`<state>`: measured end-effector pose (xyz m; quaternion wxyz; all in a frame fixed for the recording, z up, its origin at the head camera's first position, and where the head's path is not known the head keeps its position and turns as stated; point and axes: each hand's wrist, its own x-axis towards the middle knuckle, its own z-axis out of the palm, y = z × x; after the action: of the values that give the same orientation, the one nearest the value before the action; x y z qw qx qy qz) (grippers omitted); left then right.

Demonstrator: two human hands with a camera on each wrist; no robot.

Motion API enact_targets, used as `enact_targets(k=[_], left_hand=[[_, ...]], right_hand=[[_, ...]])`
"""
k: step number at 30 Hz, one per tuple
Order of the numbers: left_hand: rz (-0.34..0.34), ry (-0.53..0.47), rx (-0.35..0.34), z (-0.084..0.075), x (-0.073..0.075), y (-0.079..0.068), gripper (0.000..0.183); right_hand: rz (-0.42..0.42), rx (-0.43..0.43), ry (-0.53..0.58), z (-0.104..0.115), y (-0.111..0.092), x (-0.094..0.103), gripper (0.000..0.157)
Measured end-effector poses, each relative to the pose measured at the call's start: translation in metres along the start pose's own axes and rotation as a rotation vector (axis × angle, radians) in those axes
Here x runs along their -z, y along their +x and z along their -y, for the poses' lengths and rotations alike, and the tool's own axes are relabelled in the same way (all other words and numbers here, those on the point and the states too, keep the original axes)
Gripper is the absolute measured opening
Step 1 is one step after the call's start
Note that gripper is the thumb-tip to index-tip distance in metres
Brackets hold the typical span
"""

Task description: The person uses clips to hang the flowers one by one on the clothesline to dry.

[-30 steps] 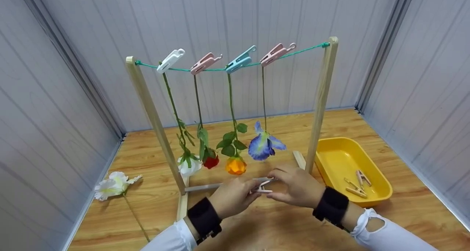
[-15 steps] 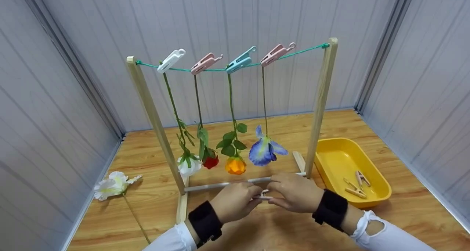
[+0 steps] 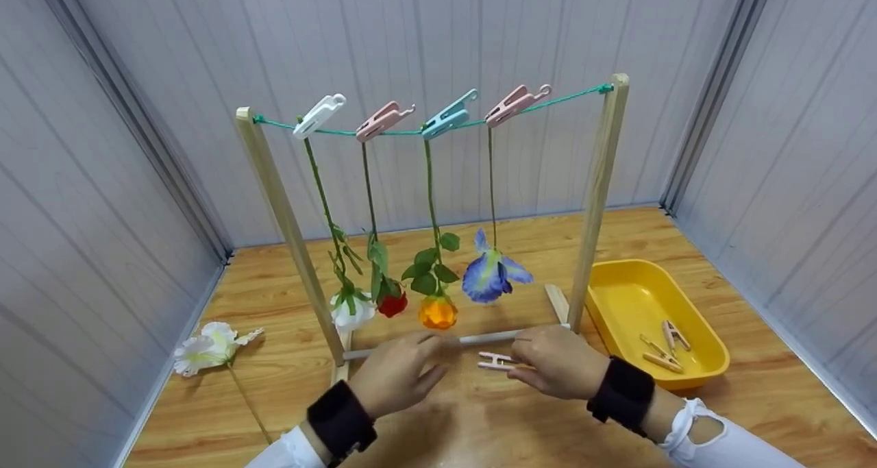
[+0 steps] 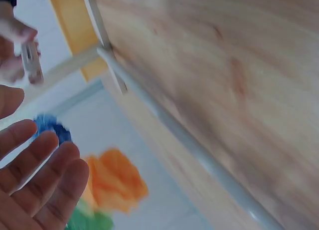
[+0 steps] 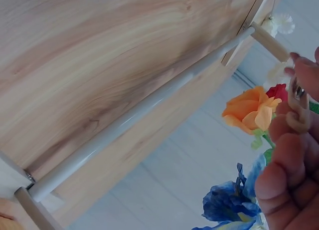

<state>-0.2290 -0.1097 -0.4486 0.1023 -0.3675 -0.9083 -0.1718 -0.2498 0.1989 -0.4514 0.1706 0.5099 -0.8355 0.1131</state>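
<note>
My right hand (image 3: 562, 362) pinches a pale pink clothespin (image 3: 495, 361) between thumb and fingers, its prongs pointing left. Close by on the left, my left hand (image 3: 394, 372) holds nothing; its fingers look relaxed and spread in the left wrist view. Both hands are in front of a wooden rack, near its white bottom bar (image 3: 479, 338). Upside down from the green line (image 3: 575, 96) hang a white rose (image 3: 353, 310), a red rose (image 3: 392, 305), an orange rose (image 3: 437, 312) and a blue-purple flower (image 3: 488, 277), each clipped by its stem.
Wooden posts of the rack (image 3: 599, 194) stand on both sides. A yellow tray (image 3: 630, 269) on the right contains a pink clothespin (image 3: 675, 334) and another, beige one (image 3: 663, 360). At left, a white flower (image 3: 209, 348) lies on the table with its stem toward me.
My left hand has let go of the pink clothespin and moved left. The right hand now holds it alone. The blue-purple flower sways slightly.
</note>
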Motion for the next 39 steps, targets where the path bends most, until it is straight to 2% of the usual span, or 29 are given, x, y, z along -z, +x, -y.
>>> enact_targets(k=[5, 9, 13, 17, 22, 25, 31, 36, 39], left_hand=[[-0.097, 0.035, 0.031, 0.020, 0.015, -0.018, 0.011], [-0.160, 0.070, 0.066, 0.033, 0.028, -0.033, 0.010], [-0.171, 0.090, 0.141, 0.046, 0.040, -0.051, 0.010], [-0.148, 0.098, 0.269, 0.065, 0.049, -0.069, 0.007], [-0.080, 0.108, 0.466, 0.089, 0.057, -0.093, 0.009], [-0.008, 0.127, 0.540, 0.103, 0.060, -0.107, 0.014], [0.137, 0.132, 0.604, 0.128, 0.061, -0.130, 0.015], [0.254, 0.153, 0.672, 0.136, 0.056, -0.146, 0.020], [0.258, 0.201, 0.694, 0.136, 0.051, -0.154, 0.014]], right_hand=[[-0.075, -0.002, 0.036, -0.003, -0.004, -0.001, 0.022], [-0.107, 0.008, 0.033, -0.004, -0.006, -0.003, 0.023], [-0.121, 0.016, 0.030, -0.003, -0.007, -0.003, 0.022], [-0.122, 0.003, 0.037, -0.003, -0.008, -0.002, 0.021], [-0.099, -0.023, 0.067, -0.002, -0.010, -0.003, 0.020], [-0.080, -0.042, 0.093, -0.001, -0.011, -0.003, 0.019], [-0.067, -0.057, 0.126, 0.000, -0.012, -0.002, 0.018], [-0.045, -0.069, 0.141, 0.000, -0.011, -0.001, 0.017], [-0.051, -0.063, 0.142, 0.000, -0.011, -0.001, 0.017]])
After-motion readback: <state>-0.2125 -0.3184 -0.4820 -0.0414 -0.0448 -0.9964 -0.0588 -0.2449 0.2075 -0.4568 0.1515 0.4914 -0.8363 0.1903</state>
